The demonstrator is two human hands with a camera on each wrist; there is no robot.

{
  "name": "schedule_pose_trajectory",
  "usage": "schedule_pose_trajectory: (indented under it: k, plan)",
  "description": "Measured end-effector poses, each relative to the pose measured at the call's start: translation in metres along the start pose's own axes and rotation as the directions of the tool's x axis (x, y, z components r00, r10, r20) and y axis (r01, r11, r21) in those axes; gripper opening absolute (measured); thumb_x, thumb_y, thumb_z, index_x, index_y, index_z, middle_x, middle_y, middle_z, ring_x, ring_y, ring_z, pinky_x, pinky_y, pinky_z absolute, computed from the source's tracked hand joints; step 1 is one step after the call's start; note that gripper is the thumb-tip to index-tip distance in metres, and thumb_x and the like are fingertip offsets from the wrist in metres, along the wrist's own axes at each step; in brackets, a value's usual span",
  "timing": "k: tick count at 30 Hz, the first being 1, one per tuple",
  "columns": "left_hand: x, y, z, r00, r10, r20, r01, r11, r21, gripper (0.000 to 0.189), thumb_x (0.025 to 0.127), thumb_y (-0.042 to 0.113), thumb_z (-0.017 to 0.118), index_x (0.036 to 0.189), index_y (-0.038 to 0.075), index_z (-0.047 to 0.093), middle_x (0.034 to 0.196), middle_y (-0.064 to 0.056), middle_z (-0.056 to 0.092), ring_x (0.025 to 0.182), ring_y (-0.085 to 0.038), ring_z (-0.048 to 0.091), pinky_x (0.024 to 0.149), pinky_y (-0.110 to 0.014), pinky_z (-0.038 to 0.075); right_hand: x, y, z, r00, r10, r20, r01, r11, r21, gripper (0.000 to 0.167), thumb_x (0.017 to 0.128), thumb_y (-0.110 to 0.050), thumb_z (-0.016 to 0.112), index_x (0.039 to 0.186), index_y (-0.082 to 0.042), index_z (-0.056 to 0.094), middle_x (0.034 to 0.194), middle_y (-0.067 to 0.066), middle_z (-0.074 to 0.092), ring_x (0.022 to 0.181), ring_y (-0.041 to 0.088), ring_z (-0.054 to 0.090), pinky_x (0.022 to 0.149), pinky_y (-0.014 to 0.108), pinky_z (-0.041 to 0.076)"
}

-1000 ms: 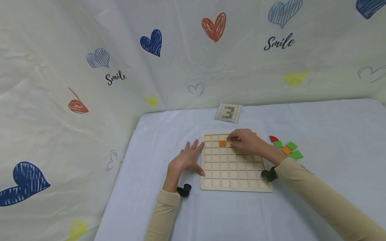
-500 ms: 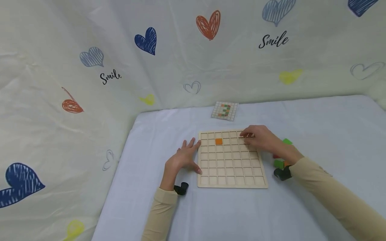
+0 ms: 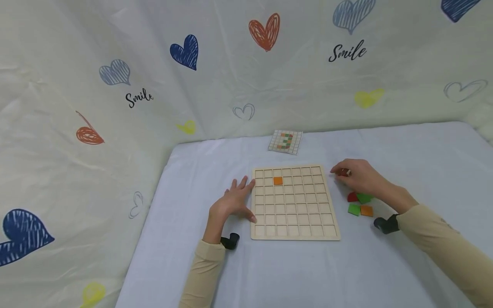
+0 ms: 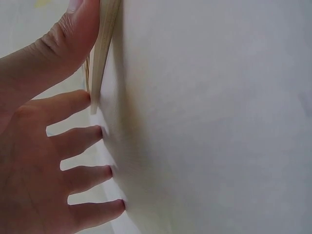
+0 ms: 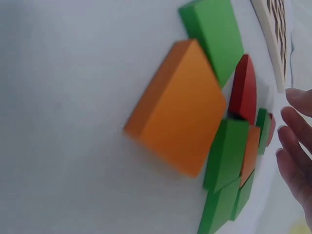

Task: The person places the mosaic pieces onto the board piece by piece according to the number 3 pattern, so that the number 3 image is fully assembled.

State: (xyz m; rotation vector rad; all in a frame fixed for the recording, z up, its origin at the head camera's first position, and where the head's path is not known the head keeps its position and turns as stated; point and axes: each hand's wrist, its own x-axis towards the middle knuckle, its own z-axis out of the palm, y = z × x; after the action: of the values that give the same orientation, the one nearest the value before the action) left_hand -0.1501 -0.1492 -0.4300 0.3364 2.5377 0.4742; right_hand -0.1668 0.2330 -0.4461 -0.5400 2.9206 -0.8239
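A pale wooden grid board (image 3: 292,214) lies on the table with one orange square tile (image 3: 278,181) in its upper left part. My left hand (image 3: 232,203) touches the board's left edge, its fingers spread; the left wrist view shows thumb and index finger against the board's side (image 4: 105,53). Just right of the board, my right hand (image 3: 362,176) hovers over loose pieces, its slightly bent fingers apart from them in the right wrist view. Near its fingertips is a small red piece (image 5: 271,127). Other pieces there include a red rounded piece (image 5: 243,90), an orange square (image 5: 185,107) and several green ones (image 5: 226,153).
A small pattern card (image 3: 286,142) lies behind the board near the table's back edge. White cloth covers the table (image 3: 285,273). A curtain (image 3: 215,94) printed with hearts hangs behind and to the left. Each wrist wears a black camera (image 3: 230,241).
My right hand has left the upper part of the board and moved right, to the loose pieces. The left hand stays at the board's edge. The head view has shifted slightly.
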Motion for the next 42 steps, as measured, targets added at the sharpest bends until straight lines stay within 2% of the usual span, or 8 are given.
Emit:
schedule_pose_trajectory:
  k: [5,9,16,21,28,37,42]
  plan:
    - [-0.001,0.001,0.0,1.0,0.008,0.0,-0.008,1.0,0.004,0.124,0.068,0.028,0.097,0.166,0.019,0.022,0.174,-0.009,0.006,0.16,-0.04,-0.002,0.126,-0.063,0.013,-0.008,0.009,-0.002,1.0,0.023,0.01,-0.023,1.0,0.006,0.019,0.089,-0.003,0.076,0.106,0.003,0.076,0.1,0.013,0.075,0.089,0.028,0.067,0.078,0.044,0.058]
    - [-0.001,0.001,-0.001,1.0,0.009,0.001,-0.009,1.0,0.008,0.124,0.068,0.029,0.097,0.166,0.019,0.021,0.174,-0.008,0.005,0.16,-0.04,-0.002,0.126,-0.063,0.013,-0.012,0.014,-0.003,0.998,0.06,0.024,-0.06,0.998,0.006,0.022,0.088,-0.005,0.077,0.109,0.003,0.076,0.104,0.015,0.074,0.089,0.027,0.066,0.075,0.037,0.058]
    - [-0.001,-0.001,0.001,1.0,0.012,-0.004,-0.012,1.0,0.009,0.124,0.068,0.029,0.097,0.166,0.018,0.022,0.174,-0.009,0.007,0.16,-0.04,-0.001,0.126,-0.063,0.014,-0.014,0.02,-0.003,0.995,0.094,0.038,-0.094,0.996,0.007,0.023,0.087,-0.006,0.08,0.107,0.002,0.075,0.098,0.013,0.069,0.086,0.026,0.064,0.066,0.028,0.053]
    - [-0.001,-0.001,0.0,1.0,0.011,-0.002,-0.011,1.0,0.003,0.124,0.068,0.028,0.097,0.166,0.019,0.021,0.174,-0.008,0.005,0.16,-0.04,-0.002,0.126,-0.062,0.012,-0.012,0.02,-0.004,0.988,0.134,0.074,-0.134,0.991,-0.005,0.026,0.087,-0.007,0.08,0.108,0.005,0.072,0.096,0.014,0.067,0.085,0.027,0.061,0.067,0.03,0.053]
    - [0.0,-0.001,0.0,1.0,0.013,-0.004,-0.013,1.0,0.001,0.125,0.068,0.027,0.098,0.166,0.018,0.021,0.174,-0.009,0.006,0.16,-0.04,-0.002,0.126,-0.063,0.012,-0.01,0.014,-0.004,0.981,0.166,0.097,-0.167,0.986,-0.005,0.03,0.086,-0.008,0.081,0.108,0.008,0.067,0.094,0.016,0.066,0.086,0.029,0.059,0.075,0.039,0.056]
    - [-0.002,0.0,-0.001,1.0,0.009,0.0,-0.009,1.0,-0.001,0.125,0.068,0.027,0.097,0.166,0.019,0.021,0.174,-0.009,0.005,0.16,-0.04,-0.002,0.126,-0.063,0.012,-0.009,0.013,-0.004,0.971,0.2,0.128,-0.202,0.979,0.002,0.033,0.087,-0.012,0.08,0.11,0.009,0.066,0.093,0.016,0.067,0.085,0.028,0.059,0.075,0.039,0.056]
    - [-0.002,-0.001,-0.001,1.0,0.02,0.003,-0.02,1.0,-0.004,0.125,0.068,0.027,0.097,0.166,0.018,0.021,0.174,-0.01,0.006,0.159,-0.041,-0.002,0.126,-0.064,0.012,-0.01,0.012,-0.003,0.977,0.181,0.111,-0.183,0.983,0.005,0.032,0.087,-0.012,0.081,0.108,0.009,0.07,0.094,0.015,0.066,0.085,0.028,0.058,0.07,0.034,0.054]
